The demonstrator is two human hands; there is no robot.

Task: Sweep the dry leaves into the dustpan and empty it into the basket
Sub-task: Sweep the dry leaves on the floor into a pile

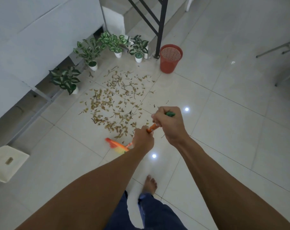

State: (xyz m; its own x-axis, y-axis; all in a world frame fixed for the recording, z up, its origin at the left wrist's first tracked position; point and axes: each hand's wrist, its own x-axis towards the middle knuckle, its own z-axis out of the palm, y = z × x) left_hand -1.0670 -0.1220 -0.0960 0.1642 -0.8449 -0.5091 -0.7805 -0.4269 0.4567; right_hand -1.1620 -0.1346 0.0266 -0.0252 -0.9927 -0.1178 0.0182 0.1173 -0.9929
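From the head camera, both hands grip one broom (152,127) held out in front of the person. The left hand (143,138) is curled round the orange handle lower down. The right hand (169,123) is wrapped round the handle's upper end, with the green tip poking out past its fingers. The broom's orange and yellow head (116,145) rests on the tiled floor (224,130) to the left of the left hand, at the near edge of the dry leaves (114,103).

The leaves lie scattered in a loose patch over several tiles, stretching from just beyond the hands up toward the potted plants (89,53). The plants stand in small white pots in a row along the foot of a white wall and the stairs. The red mesh basket (170,58) stands upright on the floor at the far right of the leaves, just beside the base of a dark stair railing (160,27).

A white plastic stool (6,163) sits at the lower left. Metal chair legs (280,48) show at the right edge. A bare foot (150,184) and dark trouser legs appear below the arms.
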